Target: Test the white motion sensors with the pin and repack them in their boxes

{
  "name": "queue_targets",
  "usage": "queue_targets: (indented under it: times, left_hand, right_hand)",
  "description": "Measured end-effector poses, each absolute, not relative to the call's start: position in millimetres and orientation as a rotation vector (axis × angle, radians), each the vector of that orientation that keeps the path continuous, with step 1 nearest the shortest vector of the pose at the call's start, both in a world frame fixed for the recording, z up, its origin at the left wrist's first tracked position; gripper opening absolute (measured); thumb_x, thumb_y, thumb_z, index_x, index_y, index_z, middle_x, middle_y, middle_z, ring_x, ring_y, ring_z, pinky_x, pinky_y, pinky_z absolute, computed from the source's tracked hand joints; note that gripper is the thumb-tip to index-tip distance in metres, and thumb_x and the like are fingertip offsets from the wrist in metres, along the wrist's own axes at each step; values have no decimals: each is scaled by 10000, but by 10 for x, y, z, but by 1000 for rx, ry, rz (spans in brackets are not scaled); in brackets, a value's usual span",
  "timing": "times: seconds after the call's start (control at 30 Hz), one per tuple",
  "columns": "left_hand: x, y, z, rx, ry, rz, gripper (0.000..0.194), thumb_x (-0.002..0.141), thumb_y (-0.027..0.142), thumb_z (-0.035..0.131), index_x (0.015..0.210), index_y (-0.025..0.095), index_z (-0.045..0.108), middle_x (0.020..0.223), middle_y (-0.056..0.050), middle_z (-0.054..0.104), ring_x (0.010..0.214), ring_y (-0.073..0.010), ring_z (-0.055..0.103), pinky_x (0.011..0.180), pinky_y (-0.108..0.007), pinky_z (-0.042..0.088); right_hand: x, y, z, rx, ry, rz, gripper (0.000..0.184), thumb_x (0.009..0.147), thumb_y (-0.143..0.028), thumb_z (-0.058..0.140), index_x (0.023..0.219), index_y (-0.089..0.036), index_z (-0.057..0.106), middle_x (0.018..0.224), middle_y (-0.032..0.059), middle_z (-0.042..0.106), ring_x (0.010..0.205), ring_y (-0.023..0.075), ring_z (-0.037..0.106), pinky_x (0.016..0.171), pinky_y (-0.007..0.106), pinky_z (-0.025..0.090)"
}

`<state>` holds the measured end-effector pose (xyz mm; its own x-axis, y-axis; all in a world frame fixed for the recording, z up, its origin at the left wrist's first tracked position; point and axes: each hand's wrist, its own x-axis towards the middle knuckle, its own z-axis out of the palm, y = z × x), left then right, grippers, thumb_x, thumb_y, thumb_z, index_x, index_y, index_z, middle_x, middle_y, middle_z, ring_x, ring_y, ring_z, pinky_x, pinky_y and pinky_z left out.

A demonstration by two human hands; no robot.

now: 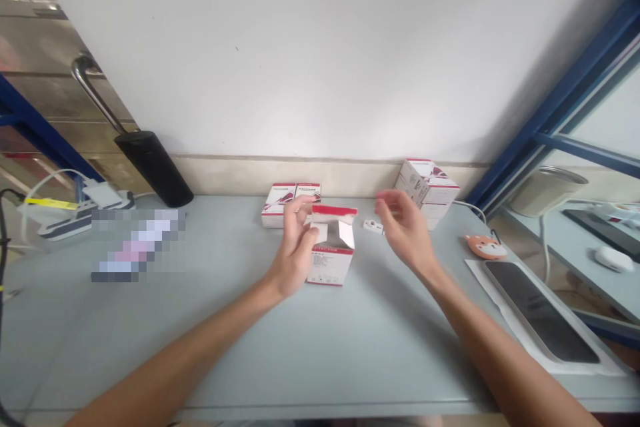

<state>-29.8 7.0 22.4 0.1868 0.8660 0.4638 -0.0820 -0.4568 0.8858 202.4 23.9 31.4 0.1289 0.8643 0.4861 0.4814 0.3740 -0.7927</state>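
Grey tabletop (pixel 320 353) holds open carton (pixel 331 268) beside left hand (pixel 295 250).

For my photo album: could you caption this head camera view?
Left hand at an open red-and-white box on a pale table, right hand raised beside it, more boxes behind.

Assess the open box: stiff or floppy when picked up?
The open box looks like thin card, so it is probably light and would dent if squeezed. Its open flaps likely bend easily. Its boxy shape suggests it would slide rather than roll when pushed.
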Motion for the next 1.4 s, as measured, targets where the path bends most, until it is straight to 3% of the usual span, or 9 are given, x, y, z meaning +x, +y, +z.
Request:
queue_targets:
  times: [0.1,0.17,0.23,0.33,0.5,0.6,0.87,1.23,1.4]
  left_hand:
    - [-291,132,97,1686,881,1624,198,1033,198,439,1182,307,367,1233,-36,567,1138,-186,575,978,-366,459]
    - [-300,165,60,1778,910,1679,106,1061,223,436,1120,292,382,1180,-31,549,1119,-177,556,974,-354,452]
    - [-322,177,82,1918,876,1683,46,1088,259,410,1113,280,443,1085,-26,547,1012,-173,551,920,-339,463]
    - [-371,168,175,2128,774,1577,221,1105,272,343,1109,263,563,1026,-42,587,970,-192,546,879,-344,478]
    - [-449,172,278,2168,741,1327,336,1090,255,323,1065,245,658,1014,-55,659,966,-213,571,868,-360,496]
    - [-468,188,284,2152,741,1245,309,1088,305,361,980,236,642,956,-46,653,940,-220,568,886,-380,479]
    - [-435,219,154,1915,778,1557,278,1115,402,276,978,250,465,842,4,465,740,-176,427,726,-337,405]
    - [-364,152,140,1804,801,1649,238,1095,357,291,916,252,409,820,9,442,706,-176,411,702,-329,407]
    - [-354,137,165,1827,803,1687,246,1086,323,295,891,249,424,840,-7,457,759,-191,437,759,-348,417]
  right_hand:
    - [2206,399,125,-1522,-1918,192,307,943,-391,679,1216,-251,695,1246,116,721,1168,327,669,983,472,514]
    - [2282,478,-2,-1613,-2063,118,300,910,-320,711,1200,-246,727,1248,124,736,1183,345,665,1017,489,496]
    - [2321,531,-62,-1631,-2090,116,188,915,-278,693,1087,-242,761,1130,106,776,1090,317,701,994,468,506]
    - [2298,501,43,-1578,-1996,93,148,976,-322,623,1003,-246,747,1023,77,781,968,266,719,946,440,528]
    - [1910,-28,500,-811,-1507,29,116,974,-286,683,1080,-258,644,980,58,722,850,218,716,775,377,594]
    - [1562,-349,653,-537,-1806,23,207,955,-194,712,1130,-263,629,1032,78,739,912,228,738,771,365,605]
    - [1464,-166,765,-906,-2133,-258,56,1050,-269,588,1104,-256,593,1051,29,760,720,143,688,629,266,480]
    - [1469,-179,909,-1088,-2394,-242,292,978,-118,538,986,-297,768,1164,6,762,685,163,685,501,288,376]
    - [1500,-233,899,-942,-2411,77,308,1057,-207,502,1214,-305,748,1226,49,747,1029,247,724,822,382,576]
